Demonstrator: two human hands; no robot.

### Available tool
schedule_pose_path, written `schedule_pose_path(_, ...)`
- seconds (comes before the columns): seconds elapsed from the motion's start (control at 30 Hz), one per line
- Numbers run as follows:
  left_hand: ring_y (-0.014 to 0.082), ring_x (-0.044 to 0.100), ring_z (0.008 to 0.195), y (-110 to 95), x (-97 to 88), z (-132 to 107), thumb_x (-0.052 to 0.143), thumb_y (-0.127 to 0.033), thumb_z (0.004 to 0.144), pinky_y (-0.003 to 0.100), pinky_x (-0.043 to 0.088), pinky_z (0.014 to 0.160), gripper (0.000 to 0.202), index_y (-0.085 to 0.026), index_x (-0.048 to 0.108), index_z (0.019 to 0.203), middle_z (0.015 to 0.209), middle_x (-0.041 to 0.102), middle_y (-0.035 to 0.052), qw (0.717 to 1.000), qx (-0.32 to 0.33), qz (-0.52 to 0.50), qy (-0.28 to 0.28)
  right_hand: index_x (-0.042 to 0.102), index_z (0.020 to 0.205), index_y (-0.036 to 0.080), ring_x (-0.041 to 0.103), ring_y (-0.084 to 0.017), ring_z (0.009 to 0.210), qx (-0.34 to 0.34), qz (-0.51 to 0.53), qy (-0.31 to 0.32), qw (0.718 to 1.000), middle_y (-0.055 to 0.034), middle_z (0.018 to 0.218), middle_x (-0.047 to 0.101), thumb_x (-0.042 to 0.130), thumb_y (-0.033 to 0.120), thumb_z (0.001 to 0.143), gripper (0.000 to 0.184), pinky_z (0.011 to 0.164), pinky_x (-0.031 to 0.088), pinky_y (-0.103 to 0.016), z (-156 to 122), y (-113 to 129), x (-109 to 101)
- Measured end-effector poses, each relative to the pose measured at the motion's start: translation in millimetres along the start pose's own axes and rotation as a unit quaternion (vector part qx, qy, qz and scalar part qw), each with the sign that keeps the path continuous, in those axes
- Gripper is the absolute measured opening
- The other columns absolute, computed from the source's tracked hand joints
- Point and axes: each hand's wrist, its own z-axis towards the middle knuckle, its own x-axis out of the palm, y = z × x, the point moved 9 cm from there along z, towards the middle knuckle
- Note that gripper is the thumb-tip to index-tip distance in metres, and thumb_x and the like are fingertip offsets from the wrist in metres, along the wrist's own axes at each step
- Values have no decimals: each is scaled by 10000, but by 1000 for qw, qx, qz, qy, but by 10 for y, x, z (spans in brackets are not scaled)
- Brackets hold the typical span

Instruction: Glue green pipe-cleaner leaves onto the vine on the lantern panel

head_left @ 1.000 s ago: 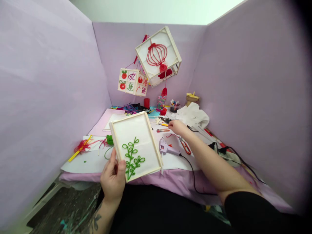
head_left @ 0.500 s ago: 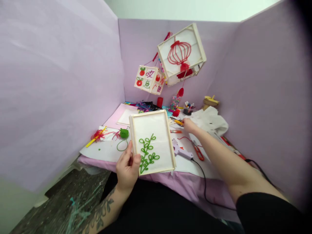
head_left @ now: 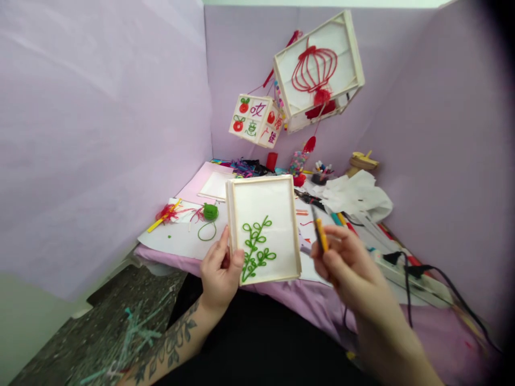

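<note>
The framed panel (head_left: 263, 201) is leaning before the worktop (head_left: 153, 244), your left hand (head_left: 220, 268) clamping its lower left side. Your right hand (head_left: 341, 257) is pinching a yellow-handled tool (head_left: 321, 233) just beside it; any slip would risk its dark tip scoring the panel.

From the framed panel (head_left: 274, 230), a narrow gap shows at three o'clock before the orange-handled cutter (head_left: 321, 236). The hanging lantern (head_left: 316, 69) blocks one o'clock; crumpled white sheeting (head_left: 354, 196), two; black cables (head_left: 417, 269), near four.
</note>
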Motion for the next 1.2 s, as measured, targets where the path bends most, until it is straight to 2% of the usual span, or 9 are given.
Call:
schedule_pose_path(0.1, 127, 604, 652, -27, 12, -25, 591, -359, 892, 240, 531, 621, 496, -129, 577, 1330, 846, 698, 47, 1000, 8, -1, 5, 457, 1286, 344, 531, -88, 460, 76, 100, 52, 991, 18, 783, 598, 576, 396, 928, 382, 403, 391, -205, -405, -160, 395)
schedule_pose_path(0.2, 147, 646, 732, -68, 22, -50, 586, -348, 898, 251, 547, 676, 491, -135, 568, 1340, 954, 722, 77, 1000, 21, 8, 10, 496, 1259, 320, 529, -73, 402, 114, 129, 46, 984, 22, 778, 602, 603, 426, 909, 382, 341, 362, -178, -492, -292, 531)
schedule_pose_path(0.37, 130, 622, 658, -119, 11, -64, 594, -317, 896, 231, 530, 619, 479, -142, 568, 1341, 819, 702, 35, 999, 33, 20, 8, 562, 1166, 242, 545, -82, 354, 160, 136, 20, 978, 21, 716, 630, 683, 485, 825, 436, 296, 324, -154, -420, -435, 553)
schedule_pose_path(0.5, 129, 622, 655, -121, 17, -60, 593, -312, 896, 228, 527, 617, 479, -137, 567, 1342, 799, 690, 31, 999, 29, 15, 16, 578, 1141, 220, 556, -89, 348, 172, 133, 13, 976, 25, 691, 633, 712, 491, 787, 465, 290, 329, -153, -408, -443, 563)
schedule_pose_path(0.93, 115, 592, 605, -161, -5, -63, 591, -309, 897, 216, 516, 579, 473, -138, 571, 1337, 711, 646, 1, 999, 52, 16, 2, 570, 1175, 207, 563, -65, 356, 151, 137, 25, 979, 25, 714, 638, 670, 452, 846, 422, 297, 313, -118, -364, -482, 570)
schedule_pose_path(1.2, 109, 582, 597, -156, -5, -64, 599, -303, 895, 214, 513, 571, 486, -149, 557, 1354, 754, 662, 13, 999, 54, 0, 1, 580, 1174, 205, 558, -56, 353, 146, 140, 27, 979, 33, 700, 630, 671, 438, 852, 408, 298, 315, -110, -349, -474, 580)
